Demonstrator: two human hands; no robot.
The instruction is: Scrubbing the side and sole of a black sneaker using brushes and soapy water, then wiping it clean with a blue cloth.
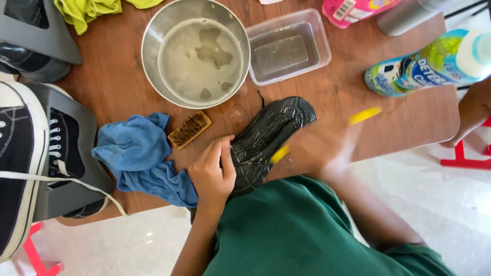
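A wet black shoe (268,135) lies sole-up on the brown table (117,76), toe pointing to the far right. My left hand (212,171) grips its heel end, next to a blue cloth (140,158). My right hand (319,153) is a motion blur at the shoe's right side, closed around a yellow brush (363,116) whose other end shows at the sole (280,153). A wooden scrub brush (190,129) rests bristles-up between the cloth and the shoe.
A metal bowl (153,30) of cloudy soapy water and a clear plastic tub (317,30) stand behind the shoe. A detergent bottle (424,64) lies at the right, a pink pack (353,10) behind. Black-and-white sneakers (30,148) on grey stands fill the left. Another person's hand (473,110) shows at the right edge.
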